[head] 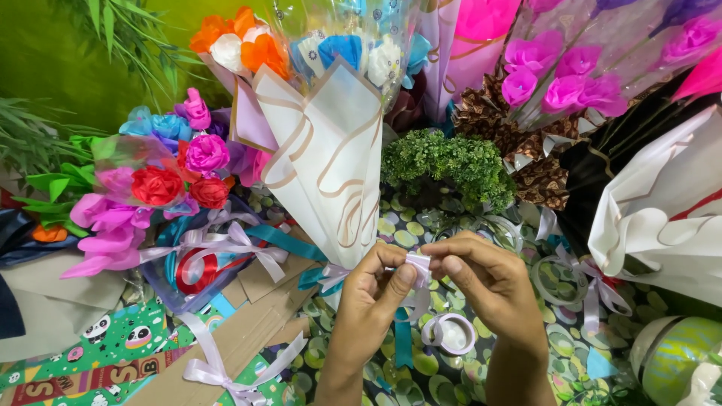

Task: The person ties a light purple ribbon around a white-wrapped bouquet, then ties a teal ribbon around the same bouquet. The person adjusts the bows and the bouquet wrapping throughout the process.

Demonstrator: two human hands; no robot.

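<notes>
A short loop of pale lilac satin ribbon (418,265) is pinched between the left hand (376,289) and right hand (481,274), both closed on it, just below the cream paper-wrapped bouquet (331,162).

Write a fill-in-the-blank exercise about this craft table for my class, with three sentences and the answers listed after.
1. Both the left hand and the right hand pinch a piece of pale lilac ____ between their fingertips.
2. Below the hands, a roll of ribbon lies on a ____ patterned with green dots.
3. The wrapped bouquet just above the hands is in cream paper with ____ swirls.

Missing words: ribbon; cloth; brown
</notes>
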